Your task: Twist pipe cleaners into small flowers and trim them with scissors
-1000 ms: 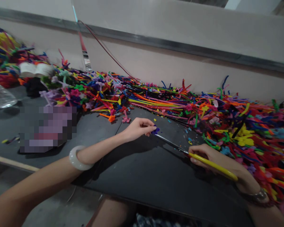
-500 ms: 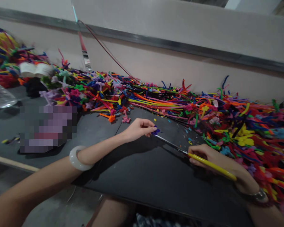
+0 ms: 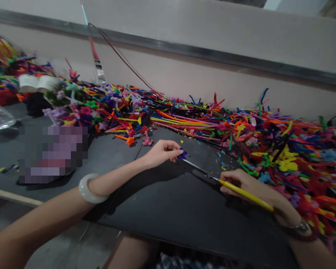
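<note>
My left hand (image 3: 165, 154) is closed in a pinch above the dark table, near its middle. Between thumb and fingers it holds a small purple fuzzy flower (image 3: 182, 153), partly covered by the fingertips. My right hand (image 3: 240, 183) grips a yellow-handled tool (image 3: 246, 195), its handle lying back along the hand towards the wrist. The tool's long, thin metal end reaches left and touches or nearly touches the flower's lower edge. Its exact kind is hard to make out from this angle.
Pipe-cleaner flowers and stems (image 3: 184, 121) in many colours heap along the wall and down the right side. Small trimmings (image 3: 224, 166) lie beyond the tool. A blurred-out purple object (image 3: 56, 155), white rolls (image 3: 37, 83) and a clear plastic bag (image 3: 0, 116) are at left.
The view has shifted slightly, so things appear a little further left. The purple flower shows slightly more of its petals. Both hands keep their holds.
</note>
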### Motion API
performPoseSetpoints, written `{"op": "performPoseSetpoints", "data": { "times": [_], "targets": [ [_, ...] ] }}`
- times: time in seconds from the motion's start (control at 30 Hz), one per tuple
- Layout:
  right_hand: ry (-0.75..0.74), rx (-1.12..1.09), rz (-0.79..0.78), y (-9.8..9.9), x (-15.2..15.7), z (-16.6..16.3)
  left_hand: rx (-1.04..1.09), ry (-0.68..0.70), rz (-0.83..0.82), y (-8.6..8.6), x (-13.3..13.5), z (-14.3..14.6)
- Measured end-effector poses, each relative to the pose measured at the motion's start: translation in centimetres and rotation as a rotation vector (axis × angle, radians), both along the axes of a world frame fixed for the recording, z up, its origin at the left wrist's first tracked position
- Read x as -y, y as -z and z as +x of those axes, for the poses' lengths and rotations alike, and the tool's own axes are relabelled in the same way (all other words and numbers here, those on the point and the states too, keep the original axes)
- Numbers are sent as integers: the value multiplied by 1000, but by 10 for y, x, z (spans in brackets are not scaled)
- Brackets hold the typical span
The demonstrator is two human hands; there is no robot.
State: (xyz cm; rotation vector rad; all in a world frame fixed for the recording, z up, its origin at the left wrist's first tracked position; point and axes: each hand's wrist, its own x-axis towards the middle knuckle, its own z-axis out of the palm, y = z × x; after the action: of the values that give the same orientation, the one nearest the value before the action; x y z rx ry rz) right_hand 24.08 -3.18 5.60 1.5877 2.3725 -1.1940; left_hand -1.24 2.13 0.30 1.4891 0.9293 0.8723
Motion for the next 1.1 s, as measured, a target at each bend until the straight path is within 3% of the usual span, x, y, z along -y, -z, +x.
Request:
{"op": "performPoseSetpoints", "data": {
  "times": [0.43,0.6,0.83,0.93,1.1],
  "targets": [
    [44,-13,80,-5,3,9,276,-128,-91,3,-5,-1],
    [68,-10,82,-9,9,7,263,-110,-57,1,-3,-1],
    [62,-14,68,-1,4,4,217,-97,-48,-2,-1,0],
    [47,33,260,6,-1,5,251,-76,-84,-1,-1,0],
    [134,317,900,21,-11,11,294,-42,-102,1,-1,0]
  ]
}}
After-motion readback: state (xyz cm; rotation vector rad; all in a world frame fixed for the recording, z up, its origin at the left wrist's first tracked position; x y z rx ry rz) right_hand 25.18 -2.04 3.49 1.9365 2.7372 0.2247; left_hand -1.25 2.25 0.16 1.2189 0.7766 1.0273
